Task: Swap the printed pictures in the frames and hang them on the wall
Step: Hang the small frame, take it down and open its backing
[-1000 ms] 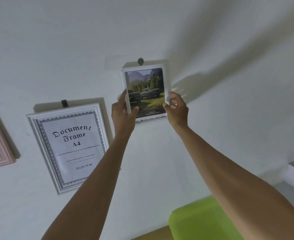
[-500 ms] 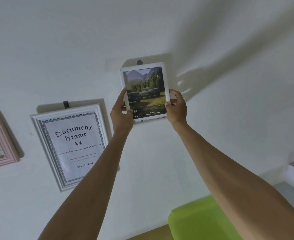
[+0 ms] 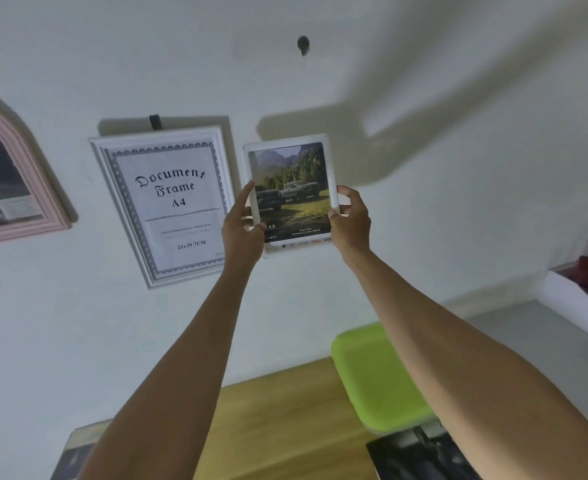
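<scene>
The small white rectangular frame with the printed picture of two cars in a forest [image 3: 290, 194] is in the air in front of the wall, held between both hands. The left hand [image 3: 242, 226] pinches its left edge and the right hand [image 3: 349, 221] pinches its right edge. The dark wall hook [image 3: 303, 44] is well above the hands. The frame seems light and stiff, but its front may be fragile and smooth, so holding the two side edges is the safest.

both arms raised, hands [image 3: 296, 226] gripping
</scene>
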`<move>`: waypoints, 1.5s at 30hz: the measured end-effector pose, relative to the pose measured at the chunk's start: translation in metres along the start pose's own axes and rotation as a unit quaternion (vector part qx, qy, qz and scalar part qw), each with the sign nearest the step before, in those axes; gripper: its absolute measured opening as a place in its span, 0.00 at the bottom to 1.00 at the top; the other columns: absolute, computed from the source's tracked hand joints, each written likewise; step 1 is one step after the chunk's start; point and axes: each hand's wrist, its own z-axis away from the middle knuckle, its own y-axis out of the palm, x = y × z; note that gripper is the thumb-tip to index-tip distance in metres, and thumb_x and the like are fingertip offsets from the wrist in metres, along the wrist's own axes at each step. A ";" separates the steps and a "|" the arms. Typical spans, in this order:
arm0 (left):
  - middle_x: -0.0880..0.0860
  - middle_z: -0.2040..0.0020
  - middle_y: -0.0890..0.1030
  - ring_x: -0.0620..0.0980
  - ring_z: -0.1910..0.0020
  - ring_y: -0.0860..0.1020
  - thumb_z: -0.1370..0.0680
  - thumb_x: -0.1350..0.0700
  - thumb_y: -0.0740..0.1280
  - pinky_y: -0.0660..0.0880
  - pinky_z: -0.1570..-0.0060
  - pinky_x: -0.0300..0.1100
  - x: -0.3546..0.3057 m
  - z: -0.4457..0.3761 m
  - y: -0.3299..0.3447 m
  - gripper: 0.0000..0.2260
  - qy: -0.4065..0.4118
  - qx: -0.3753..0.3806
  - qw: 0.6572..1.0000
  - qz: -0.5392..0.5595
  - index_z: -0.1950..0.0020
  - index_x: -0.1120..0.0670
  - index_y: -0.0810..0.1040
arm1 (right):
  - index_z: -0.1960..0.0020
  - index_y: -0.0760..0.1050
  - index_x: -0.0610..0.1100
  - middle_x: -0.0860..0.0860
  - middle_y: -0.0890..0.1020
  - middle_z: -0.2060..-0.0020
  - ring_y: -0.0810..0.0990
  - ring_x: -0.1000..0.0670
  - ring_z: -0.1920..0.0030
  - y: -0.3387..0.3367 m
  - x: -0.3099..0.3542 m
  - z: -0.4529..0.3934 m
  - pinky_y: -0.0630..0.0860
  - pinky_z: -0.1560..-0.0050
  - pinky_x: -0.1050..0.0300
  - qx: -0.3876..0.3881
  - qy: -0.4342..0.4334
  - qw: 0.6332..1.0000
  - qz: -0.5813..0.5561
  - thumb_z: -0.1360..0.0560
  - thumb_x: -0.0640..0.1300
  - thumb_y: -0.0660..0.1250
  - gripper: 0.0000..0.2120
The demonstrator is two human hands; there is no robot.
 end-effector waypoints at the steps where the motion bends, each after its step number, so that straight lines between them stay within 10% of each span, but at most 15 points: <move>1: 0.54 0.40 0.80 0.50 0.50 0.78 0.28 0.74 0.64 0.81 0.59 0.38 0.011 0.012 -0.007 0.38 -0.009 0.003 1.000 -0.001 0.26 0.40 0.69 | 0.32 0.73 0.49 0.48 0.77 0.53 0.78 0.52 0.59 0.002 -0.009 0.015 0.74 0.66 0.67 0.005 0.012 1.000 0.008 0.21 0.33 0.64 0.20; 10: 0.57 0.49 0.82 0.56 0.55 0.81 0.29 0.73 0.64 0.83 0.54 0.52 0.127 0.152 -0.078 0.38 -0.159 0.036 0.986 -0.017 0.26 0.40 0.69 | 0.31 0.71 0.47 0.48 0.75 0.57 0.75 0.55 0.64 0.030 -0.102 0.174 0.67 0.76 0.72 0.065 0.147 0.984 0.077 0.21 0.30 0.60 0.22; 33: 0.55 0.51 0.85 0.51 0.52 0.84 0.26 0.77 0.64 0.81 0.58 0.44 0.241 0.365 -0.194 0.44 -0.462 0.109 0.874 0.104 0.19 0.42 0.56 | 0.30 0.71 0.48 0.46 0.78 0.46 0.77 0.51 0.62 0.071 -0.233 0.389 0.70 0.74 0.64 0.155 0.382 0.891 0.189 0.22 0.29 0.56 0.25; 38: 0.54 0.50 0.85 0.49 0.52 0.84 0.25 0.74 0.66 0.82 0.54 0.45 0.241 0.364 -0.200 0.42 -0.429 0.096 0.893 0.099 0.20 0.42 0.57 | 0.33 0.74 0.50 0.45 0.72 0.37 0.70 0.43 0.34 0.103 -0.219 0.377 0.76 0.41 0.47 0.175 0.201 0.904 0.335 0.21 0.43 0.67 0.17; 45: 0.58 0.51 0.83 0.52 0.60 0.80 0.26 0.72 0.68 0.80 0.57 0.48 0.237 0.364 -0.201 0.42 -0.363 0.108 0.924 0.057 0.23 0.35 0.62 | 0.26 0.70 0.53 0.48 0.84 0.50 0.79 0.51 0.60 0.168 -0.168 0.348 0.79 0.54 0.56 0.374 -0.038 0.879 0.294 0.19 0.47 0.65 0.22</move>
